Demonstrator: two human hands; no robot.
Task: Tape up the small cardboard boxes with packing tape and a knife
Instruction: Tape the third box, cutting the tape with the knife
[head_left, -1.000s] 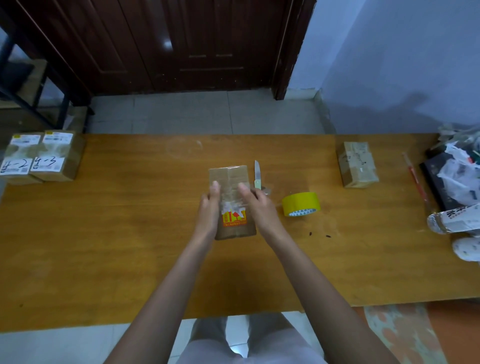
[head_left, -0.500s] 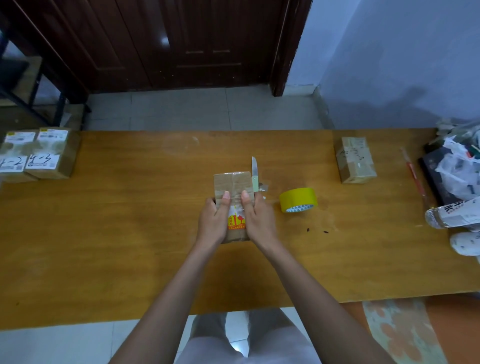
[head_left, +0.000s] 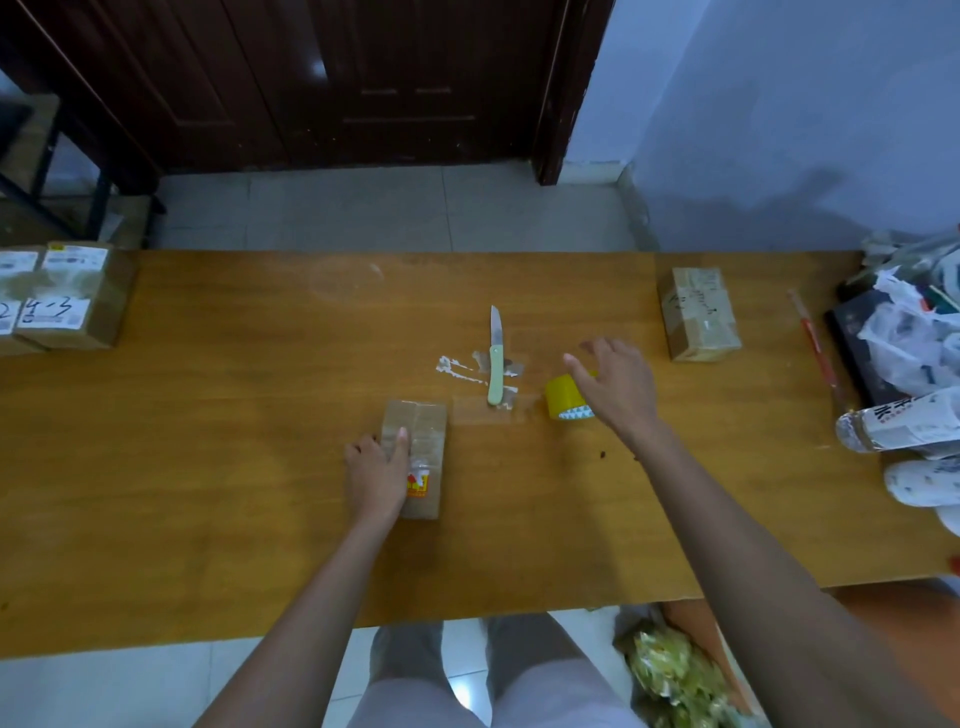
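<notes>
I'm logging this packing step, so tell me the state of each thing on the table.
Box: flat on table, left hand resting on it.
Knife: blade open, lying untouched.
Tape roll: on table, right hand open over it.
Far box: taped, set aside.

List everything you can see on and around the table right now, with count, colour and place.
small box: 1, brown with a red and yellow sticker, table centre, under the left hand
labelled boxes: 2, brown with white labels, far left edge
far box: 1, brown, taped, right of centre
knife: 1, pale green handle, blade open, beyond the small box
tape roll: 1, yellow, right of the knife
red stick: 1, near the right end
bags and bottles: pile, mostly white, right edge
table: 1, orange-brown wood
left hand: rests on the small box
right hand: fingers spread, over the tape roll
</notes>
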